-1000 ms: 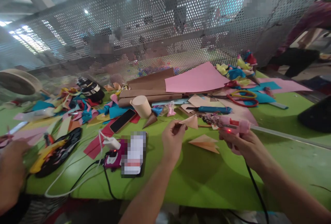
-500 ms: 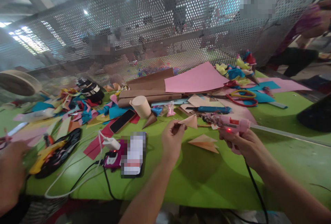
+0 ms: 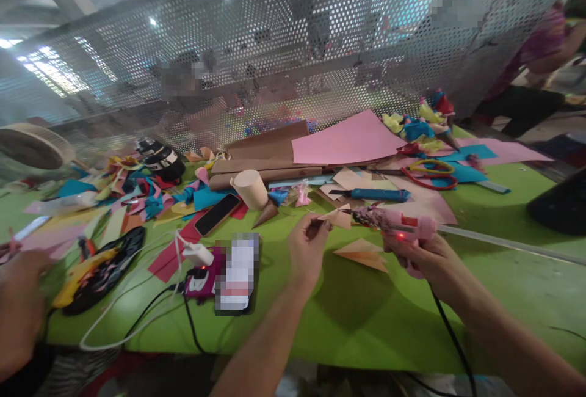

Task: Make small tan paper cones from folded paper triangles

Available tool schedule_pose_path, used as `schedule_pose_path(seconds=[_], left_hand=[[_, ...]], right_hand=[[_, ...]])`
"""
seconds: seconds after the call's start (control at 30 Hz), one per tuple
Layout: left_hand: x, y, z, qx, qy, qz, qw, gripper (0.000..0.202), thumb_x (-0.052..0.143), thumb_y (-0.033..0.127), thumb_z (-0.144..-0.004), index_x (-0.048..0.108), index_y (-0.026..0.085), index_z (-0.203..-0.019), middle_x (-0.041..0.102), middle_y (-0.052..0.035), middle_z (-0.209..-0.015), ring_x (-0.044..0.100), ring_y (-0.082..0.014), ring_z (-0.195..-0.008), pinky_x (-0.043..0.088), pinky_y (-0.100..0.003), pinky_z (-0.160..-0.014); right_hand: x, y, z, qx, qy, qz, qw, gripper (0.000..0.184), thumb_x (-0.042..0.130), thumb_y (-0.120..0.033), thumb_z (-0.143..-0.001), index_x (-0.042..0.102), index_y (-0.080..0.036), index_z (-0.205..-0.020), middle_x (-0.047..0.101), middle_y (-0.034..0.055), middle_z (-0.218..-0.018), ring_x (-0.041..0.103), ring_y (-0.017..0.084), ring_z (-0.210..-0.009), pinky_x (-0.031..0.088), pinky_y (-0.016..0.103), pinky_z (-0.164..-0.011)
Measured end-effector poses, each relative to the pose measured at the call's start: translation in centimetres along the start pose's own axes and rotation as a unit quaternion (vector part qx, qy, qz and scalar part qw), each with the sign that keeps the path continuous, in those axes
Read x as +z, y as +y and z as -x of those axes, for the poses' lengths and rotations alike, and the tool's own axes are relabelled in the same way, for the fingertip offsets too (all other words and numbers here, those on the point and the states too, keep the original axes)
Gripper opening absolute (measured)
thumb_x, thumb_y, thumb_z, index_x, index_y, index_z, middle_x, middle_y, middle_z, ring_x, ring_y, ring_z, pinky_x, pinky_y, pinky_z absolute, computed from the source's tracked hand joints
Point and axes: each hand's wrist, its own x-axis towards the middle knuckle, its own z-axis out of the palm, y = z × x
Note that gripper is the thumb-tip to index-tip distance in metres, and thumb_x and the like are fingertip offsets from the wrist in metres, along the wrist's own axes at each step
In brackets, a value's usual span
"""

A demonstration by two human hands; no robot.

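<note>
My right hand (image 3: 419,251) is closed around the grip of a pink hot glue gun (image 3: 414,226), whose red light glows. A long clear glue stick (image 3: 499,241) sticks out of its back end. Between the thumb and fingers of my left hand (image 3: 309,241) is a small folded piece of peach paper (image 3: 339,218). The gun's dark, crusted nozzle is at the upper right edge of that paper; whether they touch I cannot tell. Just below, a second folded peach paper piece (image 3: 362,253) lies on the green table (image 3: 357,324).
A blue utility knife (image 3: 378,194), red and yellow scissors (image 3: 428,171) and pink paper (image 3: 345,140) lie behind my hands. Left of them are a phone (image 3: 235,275), a purple power socket (image 3: 204,281) with cables, and a paper roll (image 3: 249,188). Another person's hand (image 3: 22,299) is at far left.
My right hand has shifted the glue gun slightly left, so its nozzle lies further over the edge of the peach paper. My left hand has hardly moved.
</note>
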Motion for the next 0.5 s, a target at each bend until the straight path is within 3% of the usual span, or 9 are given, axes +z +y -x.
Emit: schedule_pose_path(seconds=[0.5], left_hand=[[-0.11, -0.09, -0.15, -0.009, 0.000, 0.036, 0.999, 0.017, 0.073, 0.033, -0.076, 0.069, 0.018, -0.081, 0.071, -0.0034, -0.075, 0.069, -0.0174, -0.074, 0.053, -0.029, -0.074]], right_hand=[[-0.32, 0.03, -0.17, -0.020, 0.032, -0.009, 0.999, 0.055, 0.074, -0.073, -0.062, 0.059, -0.019, -0.061, 0.044, -0.0024, -0.049, 0.036, 0.010, -0.046, 0.025, 0.025, -0.042]])
